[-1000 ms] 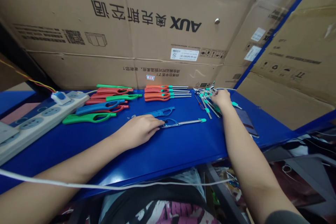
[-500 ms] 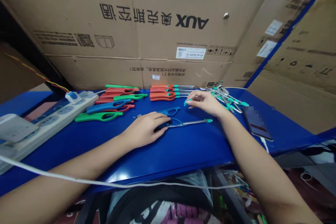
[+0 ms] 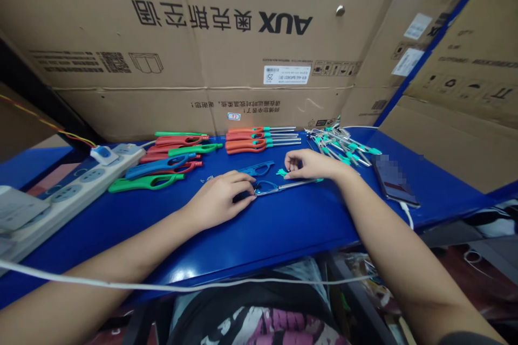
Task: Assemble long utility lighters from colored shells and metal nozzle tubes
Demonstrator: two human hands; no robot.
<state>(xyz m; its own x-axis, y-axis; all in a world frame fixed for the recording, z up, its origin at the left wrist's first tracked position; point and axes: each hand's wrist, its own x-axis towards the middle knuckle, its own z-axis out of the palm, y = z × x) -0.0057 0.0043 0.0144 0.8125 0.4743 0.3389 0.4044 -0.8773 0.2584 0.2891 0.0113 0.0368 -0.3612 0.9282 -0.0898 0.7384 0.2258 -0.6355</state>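
Observation:
My left hand [image 3: 220, 199] is closed round the handle end of a blue lighter half [image 3: 267, 187], which lies on the blue table with a metal tube [image 3: 297, 184] running right from it. Much of that handle is hidden under my fingers. My right hand [image 3: 309, 164] has its fingers curled above the tube, and a small green piece [image 3: 282, 172] is pinched at its fingertips. Behind them lies another blue handle half [image 3: 257, 168], flat on the table.
Red, blue and green handles [image 3: 148, 183] lie at the left beside a power strip [image 3: 73, 188]. Orange lighters [image 3: 245, 145] stand in a row at the back. Metal tubes with green ends [image 3: 343, 145] and a phone [image 3: 394, 180] are at the right. A white cable crosses the front.
My right hand has come down and slightly left, bringing the green piece close to the blue lighter half. My left hand keeps its hold. The whole view has shifted a little.

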